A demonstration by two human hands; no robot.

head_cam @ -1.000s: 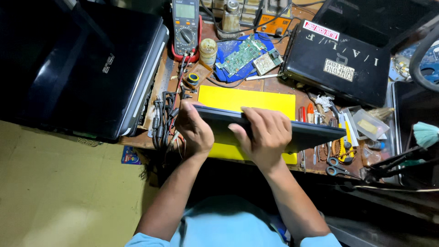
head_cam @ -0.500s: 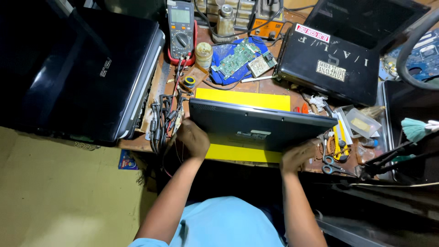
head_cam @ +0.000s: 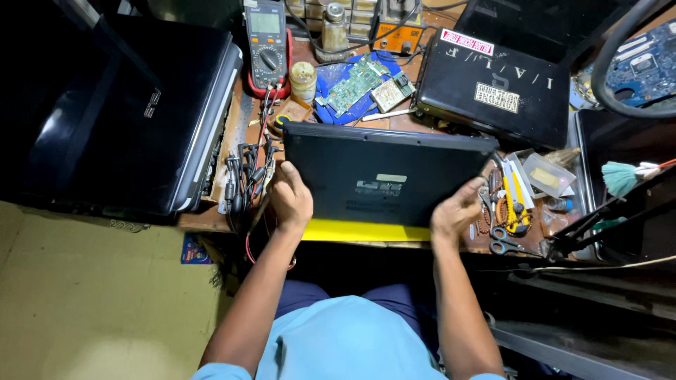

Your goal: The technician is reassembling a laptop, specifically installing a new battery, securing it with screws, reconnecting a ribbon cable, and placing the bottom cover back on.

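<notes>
You have a closed black laptop (head_cam: 384, 179) lying underside up in the middle of the frame, flat on a yellow mat (head_cam: 366, 230) that peeks out along its near edge. Its bottom panel is matte black, with a small pale label near the centre and darker printed labels just below it; the far edge shows a thin rim.

Your left hand (head_cam: 290, 198) grips the laptop's left edge, fingers curled around the side with the thumb on the panel. Your right hand (head_cam: 456, 211) holds the lower right corner, fingers wrapped onto the edge, so both hands are closed on the machine.

At the upper left of the frame a larger black laptop (head_cam: 120, 105) sits shut on the bench (head_cam: 211, 218). A multimeter (head_cam: 267, 43) with red trim stands at the top, its leads trailing down toward your left hand. A green circuit board (head_cam: 353, 83) lies on blue cloth above the laptop, beside a black case (head_cam: 493, 88) at upper right. Scissors (head_cam: 508, 239) and small hand tools lie just right of your right hand.
</notes>
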